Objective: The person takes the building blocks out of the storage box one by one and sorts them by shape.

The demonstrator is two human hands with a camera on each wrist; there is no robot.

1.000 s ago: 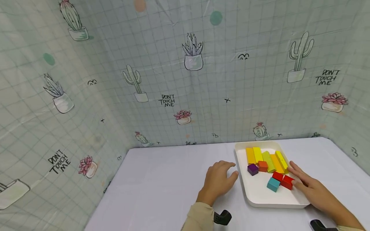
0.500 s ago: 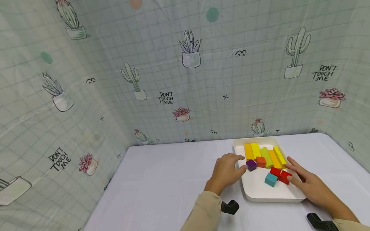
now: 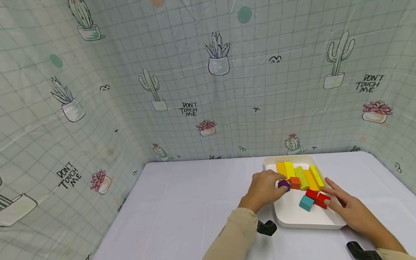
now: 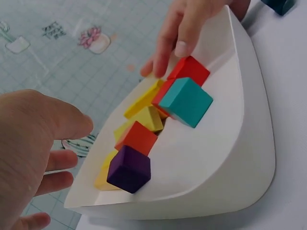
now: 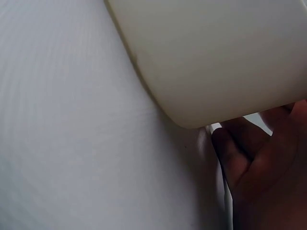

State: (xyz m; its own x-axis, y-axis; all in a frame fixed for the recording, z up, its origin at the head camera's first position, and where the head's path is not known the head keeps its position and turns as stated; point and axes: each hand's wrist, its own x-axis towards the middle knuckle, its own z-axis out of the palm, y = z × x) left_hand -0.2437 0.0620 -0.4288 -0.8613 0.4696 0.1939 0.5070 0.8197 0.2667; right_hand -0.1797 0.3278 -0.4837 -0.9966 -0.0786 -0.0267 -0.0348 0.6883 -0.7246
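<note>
A white tray on the table carries several coloured blocks. My left hand reaches over its left rim, thumb and forefinger on either side of a purple block. In the left wrist view a gap shows between those fingers and the purple block. My right hand lies along the tray's right rim, fingers loosely extended. Its thumb is at a red block; touching or just above, I cannot tell. In the right wrist view, part of the right hand is hidden behind the tray wall.
An orange-red block sits beside the purple one. Several long yellow blocks lie at the tray's far end. A teal block and a second red block lie near the middle. A patterned curtain hangs behind the table.
My left hand has moved right, from outside the tray to over its rim at the purple block. The right hand has stayed at the right rim. The blocks have not visibly moved.
</note>
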